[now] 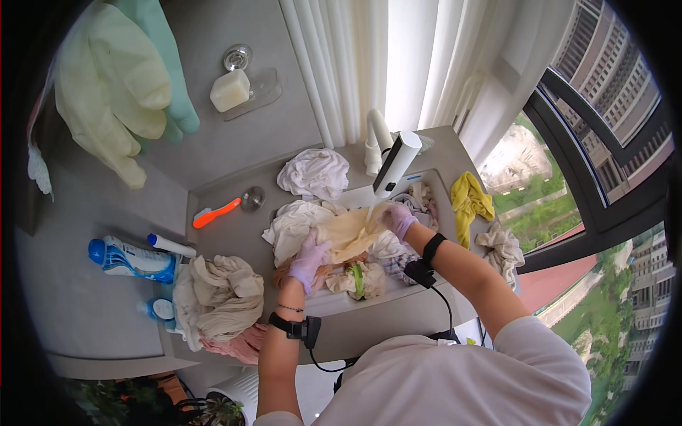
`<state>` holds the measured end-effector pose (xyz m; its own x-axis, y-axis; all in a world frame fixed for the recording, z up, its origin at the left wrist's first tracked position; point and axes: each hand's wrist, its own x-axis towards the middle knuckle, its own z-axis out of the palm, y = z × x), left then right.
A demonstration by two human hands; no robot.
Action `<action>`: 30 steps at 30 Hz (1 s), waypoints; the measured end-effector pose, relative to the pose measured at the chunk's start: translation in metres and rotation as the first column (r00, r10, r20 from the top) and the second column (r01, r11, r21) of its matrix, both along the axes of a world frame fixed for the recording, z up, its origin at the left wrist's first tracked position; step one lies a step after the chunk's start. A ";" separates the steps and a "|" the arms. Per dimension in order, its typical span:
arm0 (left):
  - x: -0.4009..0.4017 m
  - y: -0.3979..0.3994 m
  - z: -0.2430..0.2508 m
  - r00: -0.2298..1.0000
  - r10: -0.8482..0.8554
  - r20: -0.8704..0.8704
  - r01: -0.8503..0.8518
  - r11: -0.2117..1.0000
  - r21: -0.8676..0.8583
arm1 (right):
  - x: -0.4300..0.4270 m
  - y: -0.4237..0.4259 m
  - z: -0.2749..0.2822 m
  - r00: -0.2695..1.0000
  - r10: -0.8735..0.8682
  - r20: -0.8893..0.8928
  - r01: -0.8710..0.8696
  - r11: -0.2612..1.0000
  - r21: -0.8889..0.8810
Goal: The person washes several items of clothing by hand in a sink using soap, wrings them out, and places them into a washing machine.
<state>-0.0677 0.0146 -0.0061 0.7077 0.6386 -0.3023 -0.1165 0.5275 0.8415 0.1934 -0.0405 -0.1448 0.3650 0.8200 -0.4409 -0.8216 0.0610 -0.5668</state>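
Observation:
A pale yellow cloth (351, 231) is stretched between my two hands over the sink (330, 304). My left hand (310, 258), in a thin lilac glove, grips its left end. The right end is held by my right hand (398, 219), gloved the same way. Above the cloth stands a white faucet (397, 165), and a thin stream of water runs from it onto the fabric. White cloth (298, 226) lies heaped at the sink's left side. Beneath and around my hands are more crumpled fabrics, including a checked cloth (398, 266) and a beige one with a green strip (367, 279).
On the counter's left lie an orange-handled brush (216, 214), a metal drain strainer (252, 198), a beige cloth pile (226, 295) and a blue-and-white bottle (136, 261). White cloth (313, 173) sits behind the sink. A yellow cloth (470, 205) lies right, near the window (559, 213). Rubber gloves (114, 85) hang upper left.

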 end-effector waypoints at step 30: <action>0.065 0.033 -0.077 0.899 0.342 -0.272 -0.285 0.931 0.230 | 0.021 -0.003 0.078 -0.098 0.775 0.624 -0.301 0.575 -0.761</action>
<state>-0.0027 0.0481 -0.0834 0.3544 0.8757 -0.3280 0.0243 0.3420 0.9394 0.2143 -0.0440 -0.0671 0.1358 0.8700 -0.4741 0.5995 -0.4531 -0.6598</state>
